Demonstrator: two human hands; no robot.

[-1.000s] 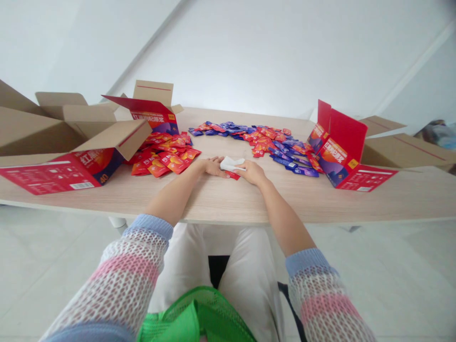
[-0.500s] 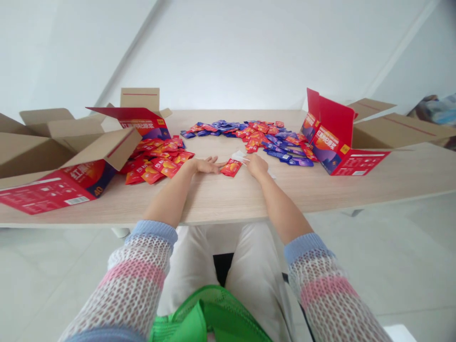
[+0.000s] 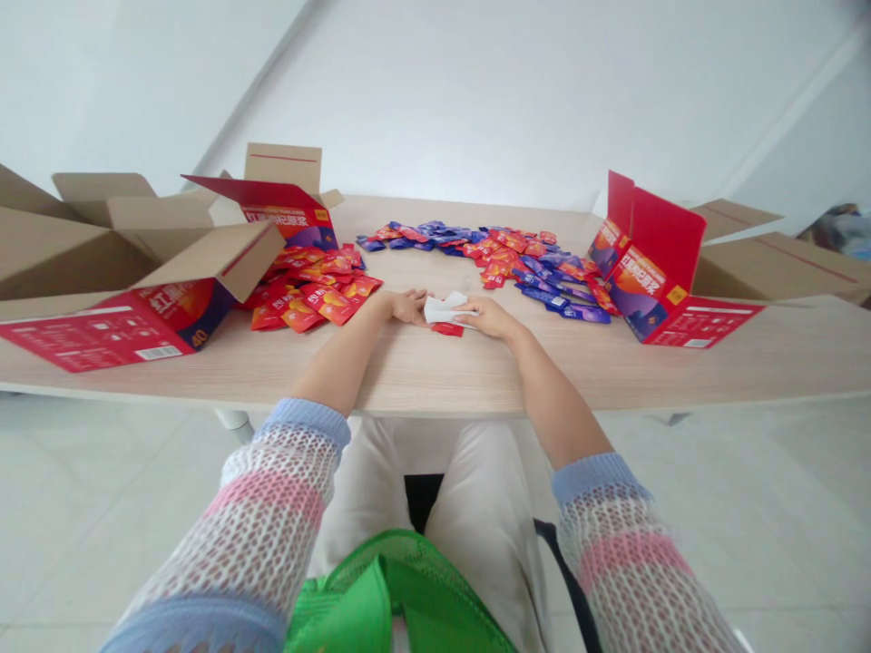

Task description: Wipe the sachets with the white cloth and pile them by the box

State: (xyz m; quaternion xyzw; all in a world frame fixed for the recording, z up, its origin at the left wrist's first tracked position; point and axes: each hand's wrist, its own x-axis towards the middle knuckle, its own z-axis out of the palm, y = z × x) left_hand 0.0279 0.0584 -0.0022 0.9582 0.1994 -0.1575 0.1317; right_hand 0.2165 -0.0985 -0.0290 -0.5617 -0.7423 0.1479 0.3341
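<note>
A red sachet lies on the table in front of me, mostly hidden under a white tissue. My right hand grips the tissue from the right and presses it over the sachet. At the left end of both, my left hand rests on the tabletop with its fingers extended, the tips by the sachet's edge. Whether those fingertips pin the sachet is hard to make out. Left of that hand is a heap of red sachets.
Purple and red sachets form a curved pile across the back and right of the table. Open cardboard boxes stand at both sides: a large one at left, another behind it, and a red one at right.
The tissue has moved left, spreading over the red sachet. My right hand has gone with it, its fingers now pointing left. My left hand's fingers have drawn closer together.
</note>
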